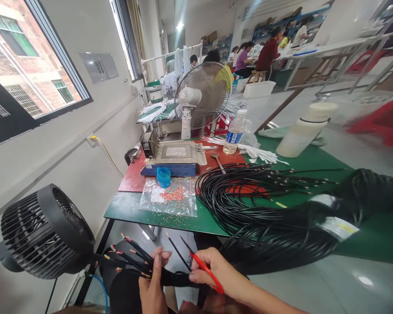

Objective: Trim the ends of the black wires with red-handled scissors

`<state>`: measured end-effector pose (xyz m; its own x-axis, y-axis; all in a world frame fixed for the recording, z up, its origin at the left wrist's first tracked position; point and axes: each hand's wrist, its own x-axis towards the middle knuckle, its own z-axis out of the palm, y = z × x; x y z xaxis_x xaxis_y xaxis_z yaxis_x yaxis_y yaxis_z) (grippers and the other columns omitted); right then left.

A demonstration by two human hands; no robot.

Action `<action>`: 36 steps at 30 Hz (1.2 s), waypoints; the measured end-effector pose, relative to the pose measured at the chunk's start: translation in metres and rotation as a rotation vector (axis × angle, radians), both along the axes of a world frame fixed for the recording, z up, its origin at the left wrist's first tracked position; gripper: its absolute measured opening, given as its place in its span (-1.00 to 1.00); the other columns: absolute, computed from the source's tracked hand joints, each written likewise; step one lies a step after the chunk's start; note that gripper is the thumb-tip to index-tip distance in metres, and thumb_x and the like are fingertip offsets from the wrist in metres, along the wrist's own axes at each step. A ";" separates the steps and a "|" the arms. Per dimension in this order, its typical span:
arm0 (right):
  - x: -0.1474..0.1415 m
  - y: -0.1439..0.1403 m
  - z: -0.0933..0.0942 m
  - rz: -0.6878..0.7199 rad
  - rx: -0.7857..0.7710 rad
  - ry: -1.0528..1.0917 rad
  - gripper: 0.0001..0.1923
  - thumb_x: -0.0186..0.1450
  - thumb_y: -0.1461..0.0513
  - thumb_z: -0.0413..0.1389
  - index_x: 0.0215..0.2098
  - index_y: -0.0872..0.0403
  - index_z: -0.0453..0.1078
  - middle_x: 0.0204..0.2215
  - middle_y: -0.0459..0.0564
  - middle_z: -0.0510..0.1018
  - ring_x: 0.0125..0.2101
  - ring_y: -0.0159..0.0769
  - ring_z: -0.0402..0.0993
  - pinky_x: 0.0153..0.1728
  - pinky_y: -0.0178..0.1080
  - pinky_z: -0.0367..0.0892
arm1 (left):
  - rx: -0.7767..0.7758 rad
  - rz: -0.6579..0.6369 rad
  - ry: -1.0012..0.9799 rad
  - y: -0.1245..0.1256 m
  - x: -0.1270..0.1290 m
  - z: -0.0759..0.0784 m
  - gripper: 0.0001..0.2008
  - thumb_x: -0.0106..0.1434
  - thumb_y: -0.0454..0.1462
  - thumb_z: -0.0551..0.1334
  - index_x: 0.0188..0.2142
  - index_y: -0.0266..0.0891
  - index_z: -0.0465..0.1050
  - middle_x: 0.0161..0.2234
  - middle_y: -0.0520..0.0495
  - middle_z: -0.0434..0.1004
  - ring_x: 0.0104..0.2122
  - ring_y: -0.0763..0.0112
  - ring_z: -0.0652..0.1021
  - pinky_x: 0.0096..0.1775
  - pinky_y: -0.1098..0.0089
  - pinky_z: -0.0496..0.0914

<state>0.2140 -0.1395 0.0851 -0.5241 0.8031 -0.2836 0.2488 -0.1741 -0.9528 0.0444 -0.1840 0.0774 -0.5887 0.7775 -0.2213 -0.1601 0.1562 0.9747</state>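
Note:
In my lap lie several black cables, their stripped ends showing red, yellow and white wires. My left hand is closed around these cables, thumb uppermost, with the ends fanning out to the left. My right hand grips red-handled scissors, their dark blades pointing up and to the left. Between the right thumb and fingers is also a single black cable, its bare end upward beside the blades. How far the scissors' blades are apart cannot be made out.
A large black cable bundle covers the table's right side. Red wire scraps lie on a plastic bag by a blue cup. A black fan stands left; a bottle stands behind. Several people sit farther back.

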 end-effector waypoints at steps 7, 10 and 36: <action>0.002 -0.007 0.002 0.023 0.149 -0.228 -0.77 -0.03 0.16 0.20 -0.62 0.20 0.37 -0.72 -0.20 0.16 -0.61 -0.51 0.05 -0.60 -0.42 -0.08 | -0.052 -0.107 -0.180 0.004 -0.007 0.015 -0.63 -0.01 -0.06 0.22 -0.27 -0.25 0.47 -0.45 -0.07 0.57 -0.50 0.48 0.45 -0.38 0.42 0.35; -0.004 -0.013 0.006 0.021 0.045 -0.152 -0.77 -0.02 0.17 0.18 -0.63 0.19 0.33 -0.71 -0.21 0.13 -0.61 -0.51 0.02 -0.60 -0.43 -0.08 | -0.045 -0.159 -0.292 0.004 0.002 0.018 -0.64 0.01 -0.11 0.23 -0.25 -0.30 0.45 -0.46 -0.12 0.58 -0.57 0.53 0.41 -0.51 0.47 0.26; -0.026 0.006 0.018 -0.081 0.063 0.196 -0.66 0.08 0.03 0.15 -0.46 0.18 0.37 -0.63 -0.15 0.27 -0.59 -0.47 0.13 -0.54 -0.40 0.09 | -0.128 -0.379 -0.228 0.001 0.014 0.017 -0.75 -0.09 -0.15 0.30 -0.59 -0.34 0.43 -0.79 0.10 0.25 -0.72 0.64 0.22 -0.59 0.50 0.06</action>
<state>0.1884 -0.1336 0.1033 -0.4975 0.8575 -0.1311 0.0457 -0.1250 -0.9911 0.0585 -0.1826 0.0945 -0.1932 0.8864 -0.4207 -0.2760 0.3623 0.8902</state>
